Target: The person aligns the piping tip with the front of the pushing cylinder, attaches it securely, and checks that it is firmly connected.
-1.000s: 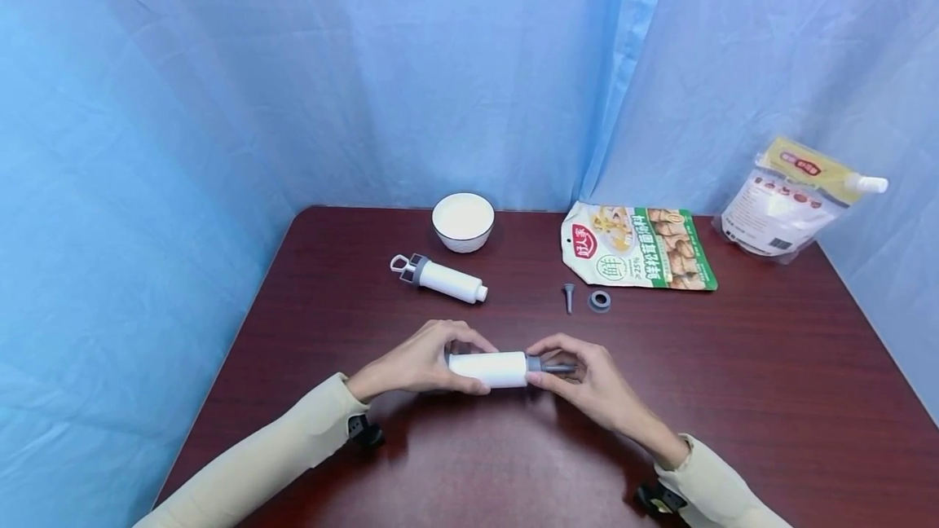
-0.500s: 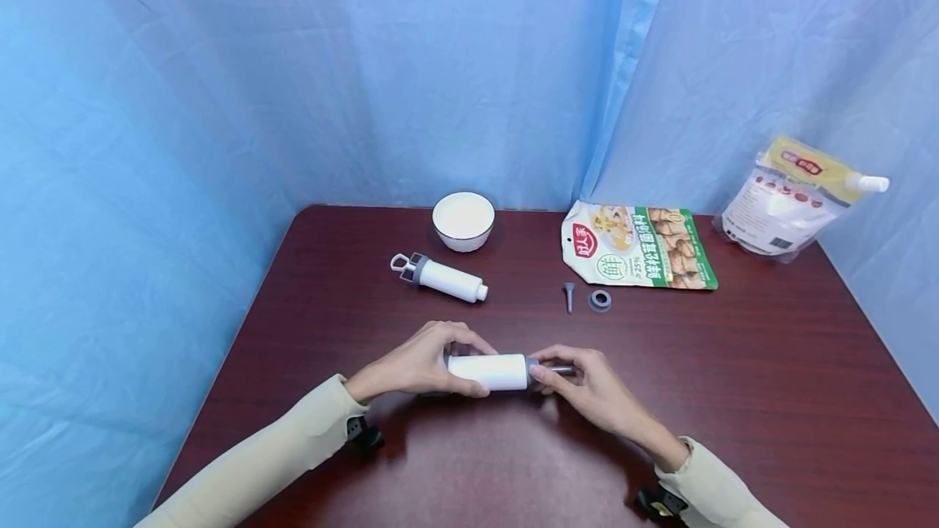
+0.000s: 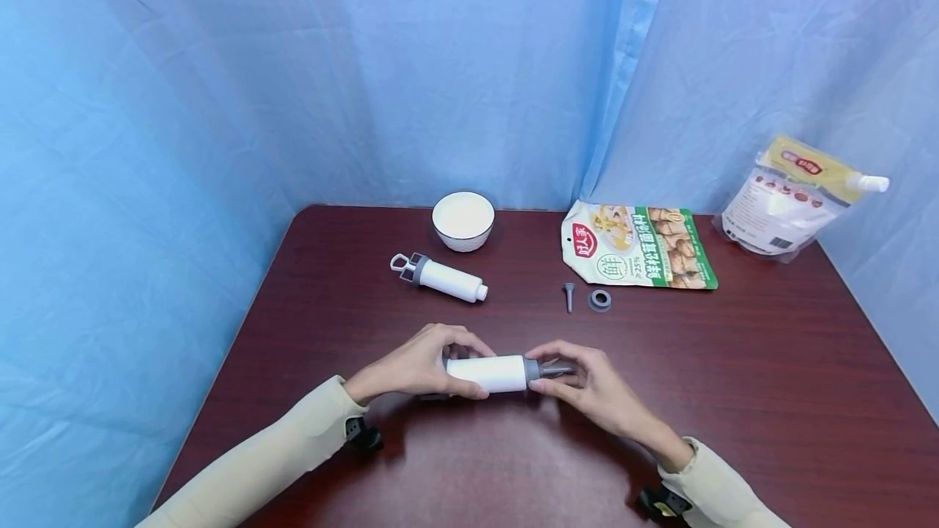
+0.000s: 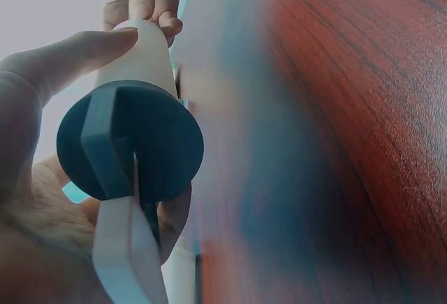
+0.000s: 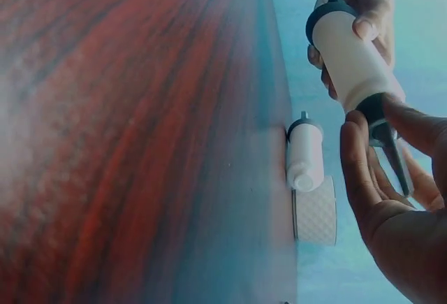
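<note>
A white syringe-like plunger tube (image 3: 487, 374) lies level between the two hands, above the near part of the table. My left hand (image 3: 424, 363) grips its barrel near the left end, thumb in front and fingers behind. In the left wrist view a dark end cap (image 4: 140, 143) with a white pull handle (image 4: 126, 248) faces the camera. My right hand (image 3: 587, 381) pinches the grey collar (image 3: 531, 371) at the other end. From that collar a tapered grey nozzle (image 5: 397, 161) points into the right palm, as the right wrist view shows.
A second white plunger tube (image 3: 451, 282) lies behind the hands, near a white bowl (image 3: 464, 222). Right of it are a small grey nozzle (image 3: 569, 298) and a grey ring (image 3: 599, 301). A printed food packet (image 3: 638, 247) and a spouted pouch (image 3: 785, 202) sit at the back right.
The right thumb and fingers have shifted their grip around the grey collar, closing over it and then spreading apart again. The left hand and tube have dipped very slightly toward the near edge.
</note>
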